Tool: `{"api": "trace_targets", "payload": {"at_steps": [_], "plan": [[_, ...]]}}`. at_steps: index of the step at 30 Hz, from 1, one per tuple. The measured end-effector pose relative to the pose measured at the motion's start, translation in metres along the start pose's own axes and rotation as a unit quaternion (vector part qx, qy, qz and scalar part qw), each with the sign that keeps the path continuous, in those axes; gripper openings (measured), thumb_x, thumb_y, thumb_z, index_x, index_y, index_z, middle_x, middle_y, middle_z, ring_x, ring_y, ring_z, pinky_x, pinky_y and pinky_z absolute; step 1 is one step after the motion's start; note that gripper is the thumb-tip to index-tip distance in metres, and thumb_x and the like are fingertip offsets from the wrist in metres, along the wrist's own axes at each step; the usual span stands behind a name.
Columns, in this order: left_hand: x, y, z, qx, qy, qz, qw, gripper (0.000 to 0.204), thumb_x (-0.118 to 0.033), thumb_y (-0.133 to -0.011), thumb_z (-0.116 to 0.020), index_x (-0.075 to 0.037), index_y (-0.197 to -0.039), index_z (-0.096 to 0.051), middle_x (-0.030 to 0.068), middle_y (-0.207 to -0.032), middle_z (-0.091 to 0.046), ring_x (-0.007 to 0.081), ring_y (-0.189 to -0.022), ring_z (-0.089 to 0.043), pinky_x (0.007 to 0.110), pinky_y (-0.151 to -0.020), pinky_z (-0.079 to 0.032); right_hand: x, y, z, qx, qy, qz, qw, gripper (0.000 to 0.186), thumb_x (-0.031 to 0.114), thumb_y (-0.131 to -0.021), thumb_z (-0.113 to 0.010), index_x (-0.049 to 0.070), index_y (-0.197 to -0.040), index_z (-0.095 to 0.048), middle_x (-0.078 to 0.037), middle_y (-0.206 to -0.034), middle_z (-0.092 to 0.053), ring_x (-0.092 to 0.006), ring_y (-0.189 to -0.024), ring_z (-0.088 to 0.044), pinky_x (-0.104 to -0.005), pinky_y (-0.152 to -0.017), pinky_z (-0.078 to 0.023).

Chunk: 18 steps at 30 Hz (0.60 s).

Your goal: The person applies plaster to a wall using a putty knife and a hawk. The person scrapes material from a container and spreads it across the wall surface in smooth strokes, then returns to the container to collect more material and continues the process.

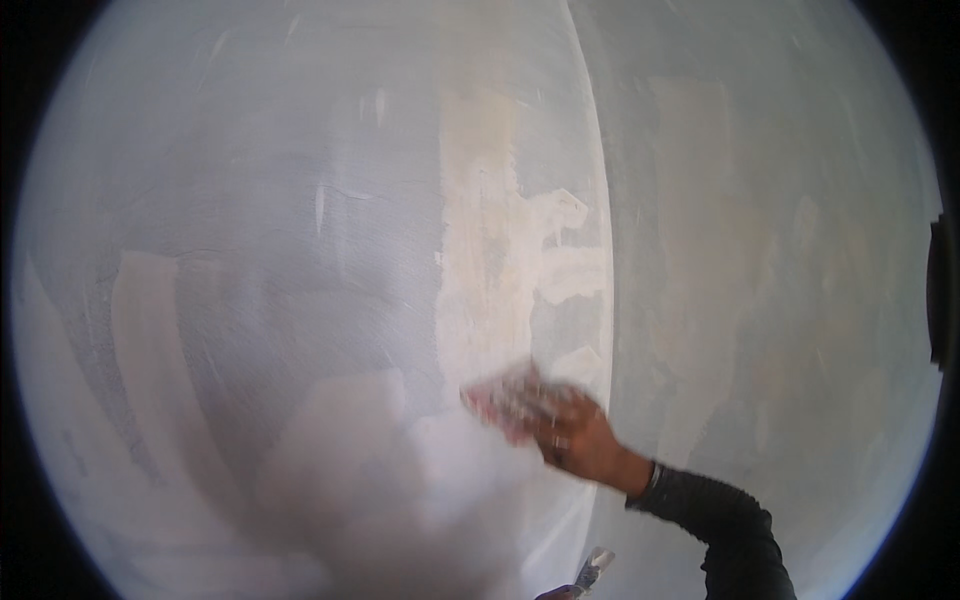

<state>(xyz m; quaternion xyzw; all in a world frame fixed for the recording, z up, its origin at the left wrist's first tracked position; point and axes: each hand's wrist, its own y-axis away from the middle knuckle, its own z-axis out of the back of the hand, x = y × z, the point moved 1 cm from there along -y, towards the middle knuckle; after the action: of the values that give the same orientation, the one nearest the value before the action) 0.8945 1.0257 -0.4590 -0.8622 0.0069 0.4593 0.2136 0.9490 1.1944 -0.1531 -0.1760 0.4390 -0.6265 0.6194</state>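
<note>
My right hand reaches in from the lower right in a dark long sleeve, its fingers closed on a blurred, pale and reddish flat piece that looks like folded sandpaper. That piece is at the wall, over the lower end of a cream filler strip. Motion blur hides whether it presses flat. At the bottom edge only a bit of my left hand shows, holding what looks like a putty knife, its pale blade pointing up.
Just right of the strip, a vertical corner line divides the grey wall from a second wall with faint filler patches. Several pale patches mark the left wall. A dark object stands at the far right rim. A blurry shadow covers the lower left.
</note>
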Motion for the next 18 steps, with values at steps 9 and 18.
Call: {"api": "trace_targets", "payload": {"at_steps": [9,18], "plan": [[0.219,0.042,0.024,-0.170,0.143,0.168,0.960,0.030,-0.032,-0.101,-0.060,-0.008,-0.118,-0.060,-0.0009,-0.074,-0.055,0.0080,-0.058,-0.049,0.025,-0.051,-0.042,-0.060,0.021,0.105,-0.229,0.073,0.078,0.968,0.047,-0.001,-0.088,-0.066,0.012,-0.132,-0.065,-0.010,-0.126,-0.070,-0.0287,-0.108,-0.069,-0.0406,-0.093,-0.057],[0.224,0.087,-0.087,-0.156,0.133,0.185,0.961,0.018,-0.032,-0.099,-0.062,-0.018,-0.108,-0.064,-0.0053,-0.065,-0.053,0.0042,-0.044,-0.043,0.023,-0.037,-0.036,0.009,-0.119,0.304,-0.261,0.164,0.108,0.945,0.041,0.000,-0.094,-0.061,0.016,-0.132,-0.067,-0.010,-0.118,-0.072,-0.0307,-0.093,-0.068,-0.0377,-0.091,-0.055]]}}
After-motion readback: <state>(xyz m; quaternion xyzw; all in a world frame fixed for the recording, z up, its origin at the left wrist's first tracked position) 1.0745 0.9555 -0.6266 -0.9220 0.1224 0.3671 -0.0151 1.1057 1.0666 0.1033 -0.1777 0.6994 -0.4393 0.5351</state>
